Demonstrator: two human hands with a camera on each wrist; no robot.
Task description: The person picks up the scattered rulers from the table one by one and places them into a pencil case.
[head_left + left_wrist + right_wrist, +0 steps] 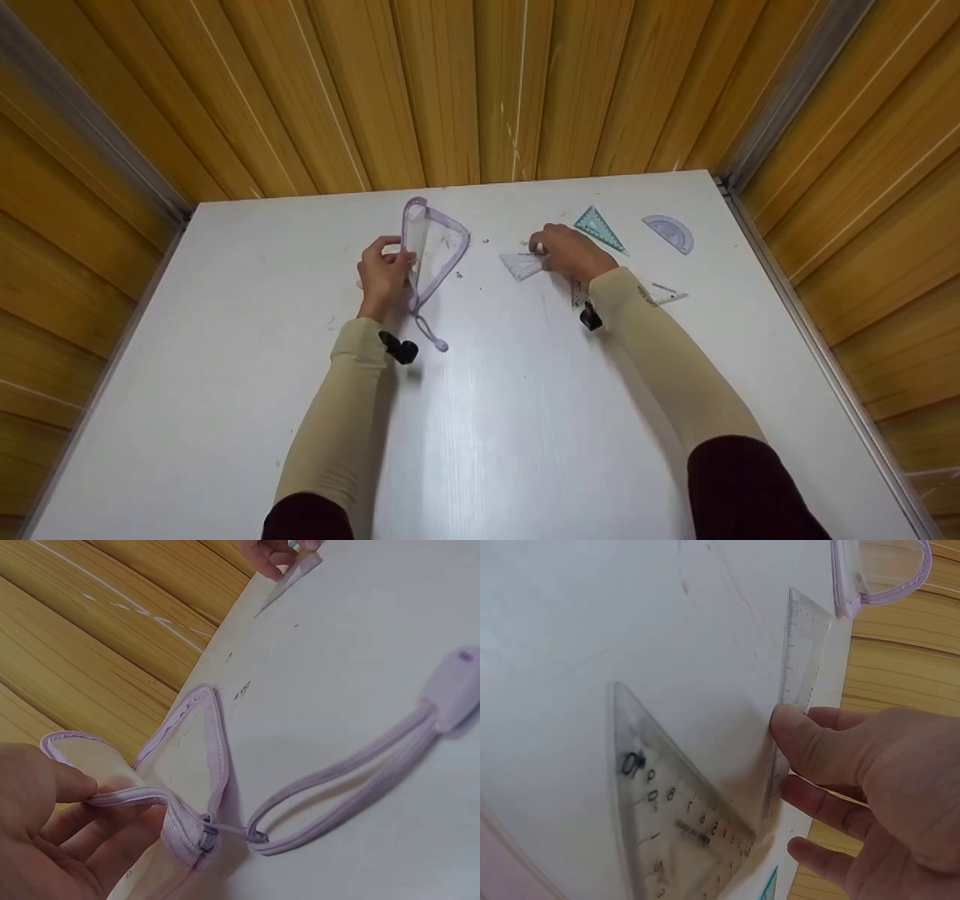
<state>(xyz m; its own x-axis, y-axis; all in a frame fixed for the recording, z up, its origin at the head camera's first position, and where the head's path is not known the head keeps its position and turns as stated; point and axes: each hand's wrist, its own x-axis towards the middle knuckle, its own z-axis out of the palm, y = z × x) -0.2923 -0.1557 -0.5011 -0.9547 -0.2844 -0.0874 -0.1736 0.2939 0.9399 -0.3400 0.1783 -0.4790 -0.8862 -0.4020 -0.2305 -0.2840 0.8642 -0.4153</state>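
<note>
Head: wood-grained walls [439, 97] border a white table [480, 427].

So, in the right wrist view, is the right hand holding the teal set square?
No, the right hand pinches a clear set square, while the teal set square shows separately at the bottom edge.

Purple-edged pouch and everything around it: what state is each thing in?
Purple-edged pouch: open, its edges apart, held by the left hand.
Cord loop: attached to the pouch, not gripped.
Clear triangle: pinched by the right hand.
Teal triangle: lying on the table.
Half-round protractor: lying on the table, not held.
</note>
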